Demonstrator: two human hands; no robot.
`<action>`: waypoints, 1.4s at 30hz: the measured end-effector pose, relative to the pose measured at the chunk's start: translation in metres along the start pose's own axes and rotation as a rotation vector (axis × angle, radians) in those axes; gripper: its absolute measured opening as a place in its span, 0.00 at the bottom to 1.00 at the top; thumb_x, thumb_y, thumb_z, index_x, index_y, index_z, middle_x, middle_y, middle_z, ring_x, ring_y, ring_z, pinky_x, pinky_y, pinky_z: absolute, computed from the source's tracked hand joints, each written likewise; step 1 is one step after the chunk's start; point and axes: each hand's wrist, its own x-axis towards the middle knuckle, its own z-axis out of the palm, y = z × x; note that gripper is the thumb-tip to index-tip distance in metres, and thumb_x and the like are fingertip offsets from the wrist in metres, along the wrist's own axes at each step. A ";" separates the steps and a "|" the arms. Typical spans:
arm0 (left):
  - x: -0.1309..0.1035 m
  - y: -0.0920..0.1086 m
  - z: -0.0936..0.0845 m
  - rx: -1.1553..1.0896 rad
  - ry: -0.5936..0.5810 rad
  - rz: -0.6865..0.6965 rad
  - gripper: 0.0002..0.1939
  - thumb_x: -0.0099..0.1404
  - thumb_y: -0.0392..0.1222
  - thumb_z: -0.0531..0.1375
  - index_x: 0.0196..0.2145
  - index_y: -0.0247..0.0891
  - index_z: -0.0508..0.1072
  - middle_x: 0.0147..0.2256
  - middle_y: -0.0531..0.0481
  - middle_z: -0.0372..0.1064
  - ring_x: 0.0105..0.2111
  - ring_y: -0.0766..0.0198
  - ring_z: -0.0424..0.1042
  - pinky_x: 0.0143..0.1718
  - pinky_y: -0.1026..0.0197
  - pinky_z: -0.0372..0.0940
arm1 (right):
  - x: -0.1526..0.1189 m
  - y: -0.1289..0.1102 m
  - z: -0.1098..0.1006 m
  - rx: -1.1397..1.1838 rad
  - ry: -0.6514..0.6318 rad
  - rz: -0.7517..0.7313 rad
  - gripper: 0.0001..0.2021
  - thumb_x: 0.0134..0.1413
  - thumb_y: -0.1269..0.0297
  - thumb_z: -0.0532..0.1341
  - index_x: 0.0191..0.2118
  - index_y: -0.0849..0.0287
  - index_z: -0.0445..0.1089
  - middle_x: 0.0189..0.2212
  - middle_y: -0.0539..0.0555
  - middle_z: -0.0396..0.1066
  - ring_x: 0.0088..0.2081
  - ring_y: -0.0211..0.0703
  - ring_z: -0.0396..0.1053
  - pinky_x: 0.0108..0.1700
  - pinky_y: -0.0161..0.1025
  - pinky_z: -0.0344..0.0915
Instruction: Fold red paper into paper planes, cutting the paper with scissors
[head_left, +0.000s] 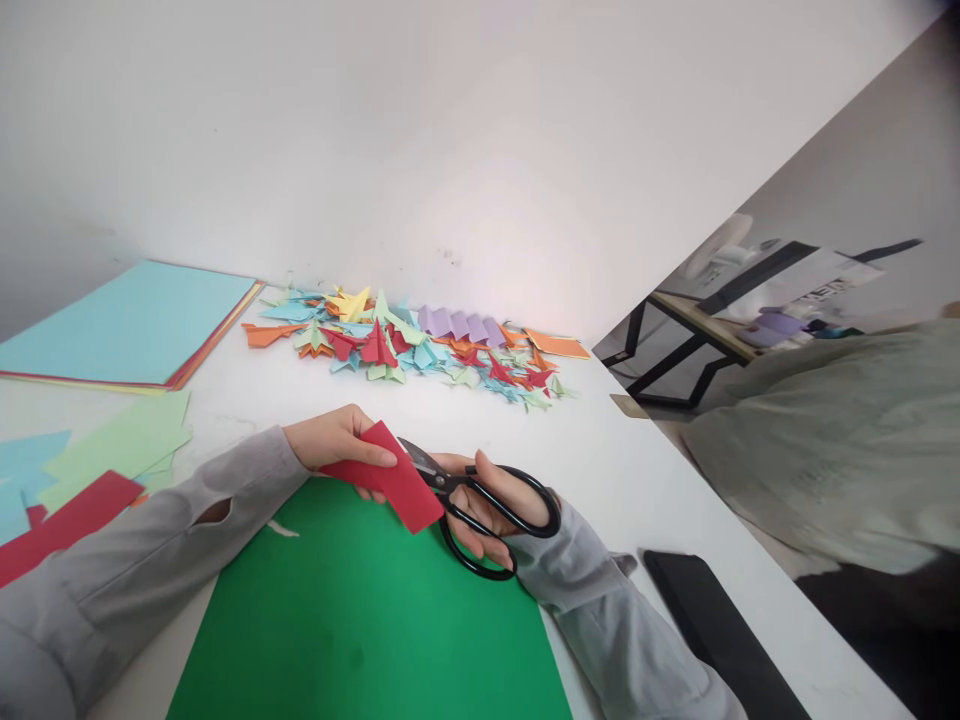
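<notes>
My left hand (341, 447) is closed on a piece of red paper (407, 487), thumb on top and fingers beneath. The paper is angled down to the right, over the far part of a green sheet (367, 620). In my right hand (487, 510) is a pair of black-handled scissors (480, 515), with fingers through the loops. The scissor blades point up and left, close beside the right edge of the red paper. Whether they touch the paper I cannot tell.
Folded paper pieces (379, 345) in many colours lie by the wall. Large coloured sheets (135, 320) are stacked at the left, with loose cut paper (120, 450) nearer. A black flat object (720, 630) rests at the right. Beyond the table edge is a person (847, 430).
</notes>
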 end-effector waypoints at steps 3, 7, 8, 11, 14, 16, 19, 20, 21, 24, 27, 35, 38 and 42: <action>0.001 -0.002 -0.001 -0.033 0.034 -0.001 0.11 0.53 0.43 0.66 0.33 0.34 0.79 0.28 0.40 0.77 0.25 0.57 0.76 0.24 0.62 0.70 | 0.002 0.000 -0.002 0.004 0.031 0.008 0.36 0.59 0.41 0.32 0.63 0.62 0.44 0.16 0.49 0.69 0.09 0.31 0.57 0.11 0.25 0.52; 0.001 -0.003 0.000 -0.047 0.051 0.012 0.11 0.53 0.42 0.66 0.33 0.33 0.79 0.30 0.40 0.77 0.27 0.57 0.77 0.25 0.63 0.70 | 0.004 0.002 -0.002 0.016 0.047 -0.008 0.36 0.59 0.41 0.32 0.63 0.61 0.43 0.16 0.49 0.69 0.09 0.31 0.58 0.11 0.25 0.53; 0.001 -0.002 0.001 -0.045 0.058 0.015 0.11 0.53 0.43 0.66 0.32 0.33 0.79 0.29 0.40 0.77 0.27 0.57 0.77 0.25 0.63 0.70 | 0.004 0.002 -0.002 0.017 0.049 -0.011 0.36 0.59 0.41 0.32 0.63 0.61 0.43 0.16 0.49 0.70 0.09 0.31 0.58 0.11 0.25 0.53; 0.002 -0.001 0.003 -0.046 0.075 0.014 0.11 0.52 0.43 0.66 0.30 0.32 0.79 0.28 0.40 0.77 0.25 0.58 0.76 0.23 0.64 0.70 | 0.004 0.003 0.001 0.024 0.054 -0.037 0.36 0.59 0.41 0.32 0.63 0.61 0.44 0.16 0.49 0.69 0.09 0.31 0.57 0.10 0.25 0.52; 0.002 -0.001 0.004 -0.055 0.080 0.023 0.11 0.52 0.43 0.66 0.30 0.31 0.79 0.27 0.39 0.77 0.24 0.58 0.76 0.22 0.65 0.69 | 0.004 0.002 0.002 0.027 0.068 -0.067 0.36 0.59 0.41 0.33 0.63 0.62 0.44 0.16 0.49 0.69 0.08 0.31 0.56 0.10 0.25 0.52; 0.002 -0.001 0.003 -0.055 0.077 0.022 0.11 0.52 0.43 0.66 0.30 0.31 0.78 0.27 0.38 0.77 0.24 0.57 0.76 0.21 0.65 0.69 | 0.005 0.002 0.003 0.021 0.080 -0.067 0.37 0.58 0.41 0.32 0.63 0.62 0.44 0.15 0.49 0.69 0.08 0.31 0.55 0.11 0.26 0.52; 0.003 -0.002 0.001 -0.060 0.078 -0.007 0.11 0.53 0.43 0.66 0.31 0.31 0.78 0.29 0.39 0.77 0.25 0.57 0.77 0.22 0.65 0.70 | 0.006 0.001 0.001 0.014 0.076 -0.038 0.38 0.57 0.40 0.29 0.64 0.62 0.43 0.16 0.50 0.69 0.08 0.31 0.56 0.11 0.25 0.52; 0.003 -0.001 0.000 -0.062 0.081 -0.018 0.11 0.53 0.43 0.65 0.31 0.32 0.78 0.29 0.39 0.77 0.25 0.57 0.77 0.21 0.66 0.69 | 0.007 0.000 0.001 0.014 0.074 -0.030 0.38 0.57 0.40 0.29 0.64 0.62 0.43 0.16 0.50 0.69 0.08 0.31 0.57 0.11 0.25 0.52; 0.003 -0.001 0.000 -0.061 0.085 -0.028 0.10 0.53 0.42 0.65 0.31 0.32 0.78 0.29 0.39 0.77 0.25 0.58 0.76 0.21 0.66 0.69 | 0.007 0.000 0.001 0.014 0.072 -0.022 0.39 0.57 0.40 0.28 0.64 0.62 0.42 0.16 0.50 0.69 0.09 0.31 0.57 0.11 0.25 0.52; 0.002 0.000 -0.001 -0.054 0.114 -0.051 0.10 0.53 0.42 0.65 0.31 0.33 0.78 0.29 0.40 0.77 0.24 0.58 0.76 0.20 0.66 0.68 | 0.007 -0.002 0.001 0.019 0.074 -0.029 0.39 0.56 0.40 0.27 0.64 0.62 0.41 0.15 0.50 0.69 0.08 0.31 0.56 0.11 0.26 0.52; 0.002 0.001 -0.001 -0.052 0.149 -0.060 0.11 0.52 0.43 0.66 0.30 0.32 0.78 0.26 0.39 0.77 0.24 0.57 0.76 0.20 0.66 0.68 | 0.005 -0.004 0.001 0.038 0.077 -0.056 0.39 0.56 0.41 0.25 0.65 0.63 0.40 0.15 0.51 0.69 0.08 0.32 0.56 0.11 0.26 0.54; 0.002 0.002 0.001 -0.034 0.125 -0.069 0.12 0.51 0.44 0.66 0.30 0.32 0.78 0.29 0.39 0.77 0.25 0.57 0.76 0.21 0.64 0.69 | 0.003 -0.003 -0.001 0.063 0.074 -0.046 0.37 0.58 0.43 0.26 0.64 0.62 0.41 0.15 0.50 0.69 0.08 0.32 0.56 0.10 0.25 0.52; 0.002 0.002 0.001 -0.015 0.093 -0.091 0.13 0.50 0.45 0.67 0.30 0.32 0.78 0.28 0.39 0.77 0.25 0.58 0.76 0.22 0.64 0.69 | 0.003 0.000 0.000 0.057 0.052 -0.037 0.36 0.59 0.44 0.26 0.64 0.61 0.42 0.16 0.50 0.70 0.08 0.32 0.56 0.10 0.26 0.52; 0.003 0.002 0.002 0.004 0.039 -0.103 0.15 0.48 0.47 0.68 0.30 0.31 0.78 0.26 0.41 0.76 0.24 0.58 0.75 0.23 0.63 0.69 | 0.006 0.002 0.000 0.053 0.027 0.001 0.37 0.58 0.42 0.26 0.63 0.61 0.42 0.16 0.50 0.70 0.08 0.33 0.58 0.10 0.26 0.53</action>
